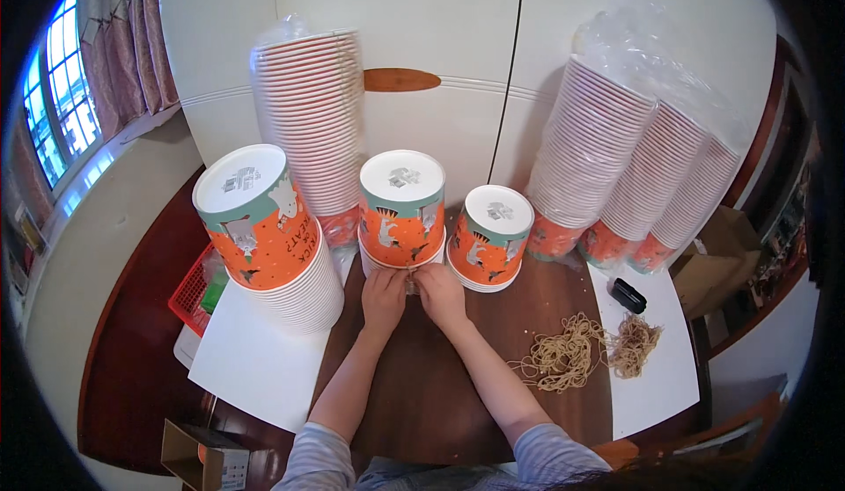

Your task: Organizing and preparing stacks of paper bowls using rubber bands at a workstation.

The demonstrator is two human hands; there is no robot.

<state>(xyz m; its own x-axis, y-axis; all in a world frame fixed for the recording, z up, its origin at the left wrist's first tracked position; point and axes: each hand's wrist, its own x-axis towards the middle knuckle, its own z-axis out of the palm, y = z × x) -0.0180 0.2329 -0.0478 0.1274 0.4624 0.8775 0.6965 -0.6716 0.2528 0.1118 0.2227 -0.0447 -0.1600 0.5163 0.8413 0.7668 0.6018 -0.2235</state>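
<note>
A middle stack of upside-down orange and green paper buckets [400, 227] stands on the brown table [414, 377]. My left hand [384, 301] and my right hand [441, 295] meet at the near side of its base. Both hands have bent, closed fingers, drawn together at a small gap. Whatever they pinch there is too small and hidden to make out. To the left rises a taller stack of larger paper buckets [264, 231], also upside down. Close to my right hand sits a short stack of smaller paper buckets [482, 249].
Plastic-wrapped bucket stacks stand behind at the left [308, 121] and right [598, 139]. A large bundle of tan cord [563, 357], a smaller cord bundle [634, 346] and a black object [628, 295] lie at the right. A red basket [187, 293] and open cardboard box [189, 456] are left.
</note>
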